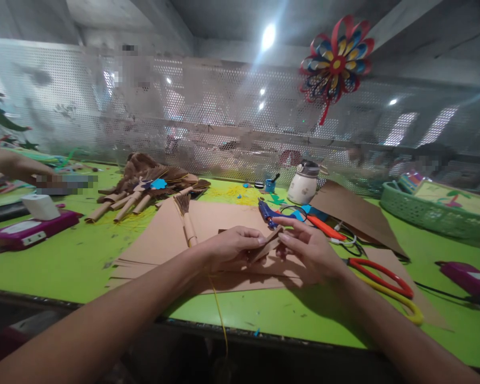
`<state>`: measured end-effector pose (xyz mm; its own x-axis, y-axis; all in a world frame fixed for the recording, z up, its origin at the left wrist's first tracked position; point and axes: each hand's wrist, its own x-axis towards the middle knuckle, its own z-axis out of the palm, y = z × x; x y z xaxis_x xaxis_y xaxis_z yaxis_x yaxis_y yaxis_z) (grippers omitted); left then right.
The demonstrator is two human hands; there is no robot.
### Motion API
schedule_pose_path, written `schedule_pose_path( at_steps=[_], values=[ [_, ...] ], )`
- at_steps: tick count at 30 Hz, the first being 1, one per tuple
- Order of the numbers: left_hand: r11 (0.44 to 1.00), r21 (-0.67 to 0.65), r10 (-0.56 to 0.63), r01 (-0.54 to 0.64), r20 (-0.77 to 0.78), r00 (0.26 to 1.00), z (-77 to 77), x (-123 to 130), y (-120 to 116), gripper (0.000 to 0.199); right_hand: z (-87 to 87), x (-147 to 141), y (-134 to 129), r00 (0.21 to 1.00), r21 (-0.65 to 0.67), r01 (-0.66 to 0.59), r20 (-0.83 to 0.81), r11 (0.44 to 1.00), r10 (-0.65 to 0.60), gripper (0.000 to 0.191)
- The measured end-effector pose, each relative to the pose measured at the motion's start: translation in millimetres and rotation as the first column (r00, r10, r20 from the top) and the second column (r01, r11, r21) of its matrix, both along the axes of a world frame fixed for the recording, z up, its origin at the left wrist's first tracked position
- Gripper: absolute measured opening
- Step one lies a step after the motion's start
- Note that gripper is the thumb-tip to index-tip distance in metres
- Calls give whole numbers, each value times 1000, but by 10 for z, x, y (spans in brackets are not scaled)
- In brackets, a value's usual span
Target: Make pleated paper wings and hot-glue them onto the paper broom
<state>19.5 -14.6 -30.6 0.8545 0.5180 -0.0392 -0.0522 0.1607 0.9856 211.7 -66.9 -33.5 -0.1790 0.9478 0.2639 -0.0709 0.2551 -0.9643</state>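
Brown strip [269, 245] has scissors [405, 291] and a glue gun [266, 211] nearby.

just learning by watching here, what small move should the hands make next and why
Probably the right hand should lower its uppermost finger onto the brown piece: the left hand pinches the piece under its thumb, while that finger stretches out above the piece's upper end, so this might steady it.

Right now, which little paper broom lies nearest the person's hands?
The lone paper broom just left of the left hand: it lies on the brown paper sheets, while the others are heaped together farther back on the left.
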Motion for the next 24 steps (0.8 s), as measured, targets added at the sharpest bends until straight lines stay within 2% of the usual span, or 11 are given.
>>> schedule_pose_path(
  at_steps=[4,9,13,15,18,21,24],
  values=[
    [996,83,19,-16,-41,999,46,-37,20,26,23,44,-2,999,55,43,-30,998,-42,29],
    [994,105,-21,24,-28,999,79,-61,37,23,97,83,-43,998,136,37,-49,990,-30,37],
    [984,173,-40,53,-80,996,96,-78,49,23,140,115,-66,997,120,57,-51,991,-52,28],
    [986,162,-36,51,-93,995,100,-84,43,22,140,133,-62,998,103,54,-40,993,-50,24],
    [998,47,-48,49,-26,998,98,-79,10,18,122,139,-56,998,66,-38,49,997,35,26],
    [993,-52,-103,105,37,994,95,-56,-37,16,104,103,-67,975,25,-177,141,984,172,31],
    [984,-68,-165,166,19,986,93,-28,-77,20,98,58,-78,955,105,-242,202,965,217,17]
  ],
)
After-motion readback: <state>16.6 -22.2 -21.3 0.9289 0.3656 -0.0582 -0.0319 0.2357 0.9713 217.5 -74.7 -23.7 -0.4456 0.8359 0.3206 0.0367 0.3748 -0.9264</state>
